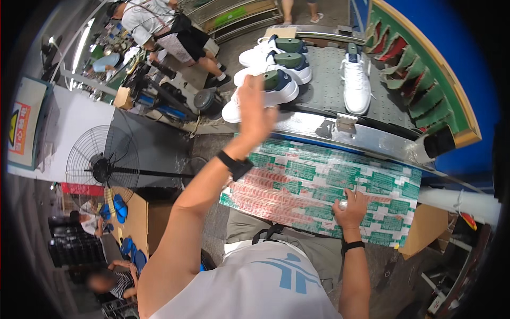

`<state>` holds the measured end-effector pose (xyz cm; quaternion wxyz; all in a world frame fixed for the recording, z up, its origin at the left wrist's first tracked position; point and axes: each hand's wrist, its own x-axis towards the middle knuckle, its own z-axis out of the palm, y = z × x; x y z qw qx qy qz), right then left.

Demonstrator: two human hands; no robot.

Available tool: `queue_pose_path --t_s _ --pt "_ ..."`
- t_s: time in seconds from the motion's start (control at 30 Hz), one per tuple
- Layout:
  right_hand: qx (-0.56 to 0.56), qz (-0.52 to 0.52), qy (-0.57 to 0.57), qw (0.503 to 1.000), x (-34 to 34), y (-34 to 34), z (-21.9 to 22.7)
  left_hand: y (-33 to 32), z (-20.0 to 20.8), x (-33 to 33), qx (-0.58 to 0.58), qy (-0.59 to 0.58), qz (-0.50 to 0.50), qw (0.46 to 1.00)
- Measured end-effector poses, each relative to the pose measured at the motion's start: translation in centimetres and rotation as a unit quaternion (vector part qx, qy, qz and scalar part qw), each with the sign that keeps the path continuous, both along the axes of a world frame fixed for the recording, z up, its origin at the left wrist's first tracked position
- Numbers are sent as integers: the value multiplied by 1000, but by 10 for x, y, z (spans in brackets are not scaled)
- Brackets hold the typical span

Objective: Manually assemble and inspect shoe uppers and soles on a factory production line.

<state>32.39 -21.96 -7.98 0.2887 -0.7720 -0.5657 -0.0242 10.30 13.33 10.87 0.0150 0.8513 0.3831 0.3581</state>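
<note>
My left hand (255,112) reaches over the conveyor's near left end, in front of a white sneaker (282,95) with a dark heel and a green insert in its opening. It is smeared by motion, so whether it touches the shoe is unclear. More white sneakers (291,68) stand in a row just behind. A single white sneaker (357,89) sits apart, farther right on the belt. My right hand (351,210) rests on a board (319,186) covered with green, white and red printed tape. Its fingers curl around a small whitish thing that I cannot make out.
The grey dimpled conveyor belt (321,80) ends at a metal edge (319,125). Green hanging flaps (414,85) line a wood-framed opening at right. A black fan (102,169) stands left, near blue slippers (120,208) on cardboard. Other people (159,26) are around the left side.
</note>
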Motion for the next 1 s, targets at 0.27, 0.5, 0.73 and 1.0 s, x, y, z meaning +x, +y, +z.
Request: queue_pose_path --t_s 0.27,0.5,0.73,1.0 --pt "11 4 31 999 -1 9 5 78 -67 257 -387 28 -144 910" --pt "-7 -40 -7 999 7 0 -6 107 -143 346 -455 -105 8 884" --pt "0 -3 36 999 0 11 -3 135 -75 284 -657 -351 -158 648" --pt "8 -5 19 1000 -6 1 4 -62 21 96 -514 -277 -224 780"
